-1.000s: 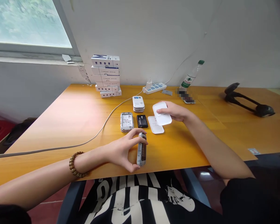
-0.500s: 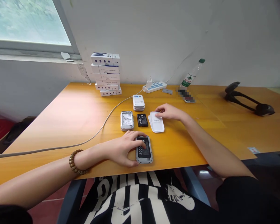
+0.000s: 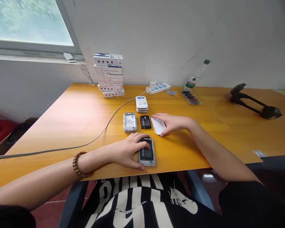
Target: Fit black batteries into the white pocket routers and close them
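Note:
My left hand (image 3: 130, 150) spans an open-backed pocket Wi-Fi router (image 3: 150, 163) near the table's front edge. Its thumb is at the lower edge, other fingers at the top, and a fingertip rests on the black battery (image 3: 146, 155) seated inside. Farther right, my right hand (image 3: 172, 123) grips a white back cover (image 3: 158, 126) by its far and near edges, still low at the table. Just left of the cover lies a loose black battery (image 3: 145, 122) marked 3000mAh. Beside that is a stack of open-backed routers (image 3: 130, 122) with a label showing.
Closed white routers (image 3: 142, 104) are stacked farther back. White boxes (image 3: 108, 74) tower by the wall. A grey cable (image 3: 90, 144) crosses the table's left side to a power strip (image 3: 158, 88). A bottle (image 3: 196, 76), a pixelated phone-like item (image 3: 191, 97) and a black folding stand (image 3: 254, 101) are rightward.
My right hand has gone from pinching the cover's top to spanning its far and near edges. The covers shifted slightly left and now look aligned. My left hand stays on the router.

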Demonstrator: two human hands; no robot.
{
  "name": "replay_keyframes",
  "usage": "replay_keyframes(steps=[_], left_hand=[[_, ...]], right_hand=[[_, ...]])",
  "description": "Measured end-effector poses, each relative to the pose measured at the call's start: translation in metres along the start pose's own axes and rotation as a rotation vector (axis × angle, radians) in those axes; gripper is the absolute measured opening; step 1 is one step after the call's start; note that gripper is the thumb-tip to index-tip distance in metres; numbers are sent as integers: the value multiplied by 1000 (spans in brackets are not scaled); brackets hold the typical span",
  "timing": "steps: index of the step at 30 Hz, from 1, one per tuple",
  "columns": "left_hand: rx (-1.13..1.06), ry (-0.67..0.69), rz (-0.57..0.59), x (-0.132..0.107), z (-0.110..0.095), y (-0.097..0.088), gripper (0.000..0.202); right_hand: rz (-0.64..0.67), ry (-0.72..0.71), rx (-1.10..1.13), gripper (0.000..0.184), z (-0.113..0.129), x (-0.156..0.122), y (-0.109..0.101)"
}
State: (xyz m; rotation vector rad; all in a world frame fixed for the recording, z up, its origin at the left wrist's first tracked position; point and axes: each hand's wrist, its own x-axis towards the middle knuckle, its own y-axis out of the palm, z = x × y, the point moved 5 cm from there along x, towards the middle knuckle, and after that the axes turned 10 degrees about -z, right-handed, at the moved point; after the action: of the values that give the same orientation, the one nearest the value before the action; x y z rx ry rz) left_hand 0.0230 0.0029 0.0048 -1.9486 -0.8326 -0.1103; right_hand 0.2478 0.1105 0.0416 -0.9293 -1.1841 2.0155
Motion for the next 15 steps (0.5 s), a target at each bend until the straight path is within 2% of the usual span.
replay_keyframes(steps=[8, 12, 15], left_hand=[[15, 14, 12, 0, 1, 0, 70], [7, -12, -4, 1, 1, -1, 78], [-7, -39, -35, 1, 2, -2, 87]], right_hand=[[-2, 13, -15, 120, 2, -1, 1], [-21, 5, -46, 117, 2, 1, 2], [-46, 34, -82, 119, -8, 6, 1]])
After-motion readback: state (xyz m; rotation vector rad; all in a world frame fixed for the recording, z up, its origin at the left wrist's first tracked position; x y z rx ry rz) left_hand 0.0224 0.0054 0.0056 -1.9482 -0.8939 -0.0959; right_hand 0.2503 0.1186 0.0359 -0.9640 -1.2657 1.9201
